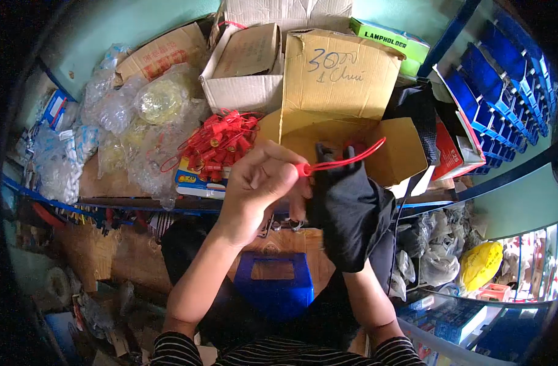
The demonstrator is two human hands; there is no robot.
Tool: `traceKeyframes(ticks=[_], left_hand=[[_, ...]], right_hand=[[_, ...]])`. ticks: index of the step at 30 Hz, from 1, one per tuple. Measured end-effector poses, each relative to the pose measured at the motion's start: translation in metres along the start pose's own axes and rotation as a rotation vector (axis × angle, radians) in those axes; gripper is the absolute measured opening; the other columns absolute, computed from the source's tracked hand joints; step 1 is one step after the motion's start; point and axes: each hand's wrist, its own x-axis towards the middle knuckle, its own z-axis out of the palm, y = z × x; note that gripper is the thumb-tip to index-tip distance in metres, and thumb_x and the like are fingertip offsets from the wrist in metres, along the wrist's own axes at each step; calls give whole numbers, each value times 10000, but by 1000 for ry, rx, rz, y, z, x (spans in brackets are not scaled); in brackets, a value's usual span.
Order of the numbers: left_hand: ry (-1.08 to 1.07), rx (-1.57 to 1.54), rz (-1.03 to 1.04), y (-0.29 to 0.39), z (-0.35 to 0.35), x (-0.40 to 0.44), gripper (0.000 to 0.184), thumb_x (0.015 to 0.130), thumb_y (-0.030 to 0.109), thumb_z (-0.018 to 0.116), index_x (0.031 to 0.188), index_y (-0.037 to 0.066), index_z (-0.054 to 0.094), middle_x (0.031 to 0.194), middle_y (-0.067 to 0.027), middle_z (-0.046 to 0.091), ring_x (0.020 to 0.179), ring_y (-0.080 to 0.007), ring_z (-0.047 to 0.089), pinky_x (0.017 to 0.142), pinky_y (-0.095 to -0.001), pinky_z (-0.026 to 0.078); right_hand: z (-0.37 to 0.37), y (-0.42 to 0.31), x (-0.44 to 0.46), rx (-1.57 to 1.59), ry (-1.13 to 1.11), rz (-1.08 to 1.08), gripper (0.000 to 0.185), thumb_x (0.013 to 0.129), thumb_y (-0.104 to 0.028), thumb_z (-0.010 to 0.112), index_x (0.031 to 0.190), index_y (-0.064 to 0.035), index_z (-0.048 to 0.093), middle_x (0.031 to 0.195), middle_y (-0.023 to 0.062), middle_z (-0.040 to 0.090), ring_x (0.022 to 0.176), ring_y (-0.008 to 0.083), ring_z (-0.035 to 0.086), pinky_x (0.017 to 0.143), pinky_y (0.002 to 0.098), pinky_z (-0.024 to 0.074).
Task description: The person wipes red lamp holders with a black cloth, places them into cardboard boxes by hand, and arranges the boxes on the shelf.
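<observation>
Just beyond the left hand [256, 186], which pinches a red wired piece [303, 170], similar red pieces [219, 143] heap over a printed box [200, 191], while an open cardboard box [343, 82], contents unclear, stands behind the black-covered right hand [343, 189], whose grip I cannot tell.

In my left grip [261, 183], at mid-frame, I have a small red socket [304, 170] tilted sideways. Its thin red wires [367, 152] run rightward, curving up at the end, past the top of a creased black cloth [352, 213] hanging right of centre.
</observation>
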Motion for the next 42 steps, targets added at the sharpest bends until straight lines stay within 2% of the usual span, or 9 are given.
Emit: traceKeyframes(ticks=[5,9,13,19,22,24,29,38,42], left_hand=[[15,261,80,0,1,-2,200,917,43,712,1080,-3,605,949,-97,710,783,-114,676,690,-241,546],[47,538,198,-1,3,-4,221,880,11,745,1064,8,623,969,-75,709,821,-91,674,719,-225,527],[-24,820,304,-1,-5,-4,187,864,17,754,1018,15,646,961,-53,711,801,-77,668,715,-234,519],[7,501,130,-2,5,-4,187,947,106,697,1072,-1,607,892,-96,699,763,-132,684,660,-253,527],[3,208,-58,1,2,-4,208,993,164,640,1094,-5,575,893,-121,697,732,-178,699,619,-281,537],[-9,220,-39,-1,1,-2,210,1009,189,614,1086,0,565,886,-118,691,709,-194,701,585,-284,532],[-2,332,3,-4,4,-2,193,1007,178,618,1074,2,575,866,-91,685,698,-175,691,585,-265,528],[-43,589,100,1,9,-1,158,1007,145,610,1048,-7,591,848,-77,689,705,-155,686,622,-268,542],[-96,269,-123,5,7,-1,166,999,144,623,1048,-12,592,818,-75,689,707,-152,683,665,-271,551]], right_hand=[[27,20,-46,556,-247,115,590,860,-285,649,1402,-83,536,1449,163,502,1370,326,444,1174,447,295],[-19,-12,-11,73,-244,110,450,888,-219,648,1312,-76,601,1334,154,580,1242,317,544,1077,412,404],[-19,-6,-4,201,-186,87,295,928,-203,634,1193,-76,654,1185,138,635,1083,305,610,922,410,490],[-14,-16,-4,222,-59,106,267,954,-210,613,1176,-70,658,1109,128,642,1008,308,622,880,415,504],[-6,-14,-14,942,-159,465,287,947,-221,600,1192,-84,657,1090,116,646,966,304,628,861,408,505],[-5,-10,-15,943,-132,419,292,927,-231,598,1184,-104,658,1057,108,642,923,300,628,828,403,505],[-29,-8,8,49,-10,-70,228,851,-264,621,1042,-142,649,898,91,582,804,310,608,682,421,488],[-31,-17,14,-17,-69,135,201,819,-251,698,876,-99,579,841,117,536,750,346,588,597,468,447],[-20,-14,2,231,48,218,229,809,-259,710,861,-90,564,822,127,547,757,364,580,615,472,450]])
